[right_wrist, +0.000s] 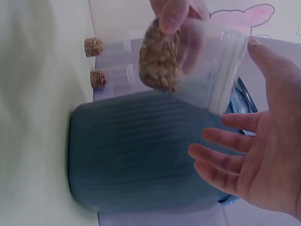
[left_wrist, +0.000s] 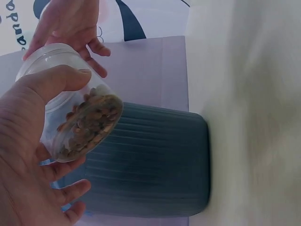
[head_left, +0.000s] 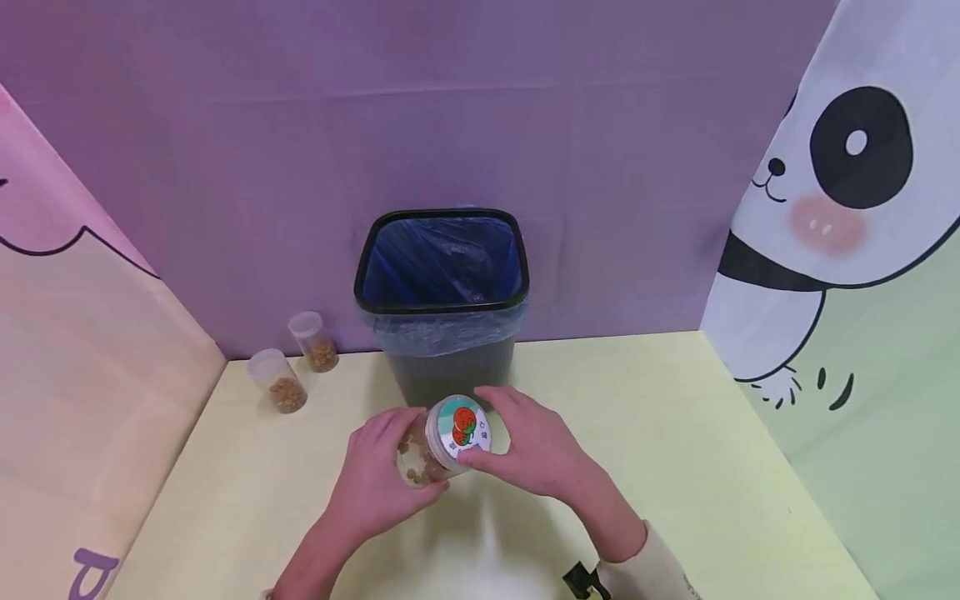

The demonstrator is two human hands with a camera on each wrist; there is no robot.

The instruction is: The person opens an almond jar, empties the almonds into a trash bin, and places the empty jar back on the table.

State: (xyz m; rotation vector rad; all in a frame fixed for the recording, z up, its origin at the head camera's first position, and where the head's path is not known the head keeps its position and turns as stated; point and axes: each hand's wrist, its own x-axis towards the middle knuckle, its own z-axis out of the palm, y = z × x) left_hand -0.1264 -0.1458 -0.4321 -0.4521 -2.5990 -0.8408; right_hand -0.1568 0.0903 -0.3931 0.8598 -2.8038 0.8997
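the left hand [head_left: 375,479] grips the clear jar [head_left: 431,450], fingers and thumb curled round its body; brown pellets sit in its lower end. the jar is held tilted above the yellow table [head_left: 675,433], just in front of the dark bin [head_left: 442,292]. the right hand [head_left: 528,450] is spread, fingertips on the rim of the stickered lid [head_left: 461,429]. two small jars [head_left: 296,371] stand at far left.

A clear plastic jar [head_left: 438,446] with a white lid bearing a red-and-green sticker, tilted, partly filled with brown pellets, held above the surface before the bin.
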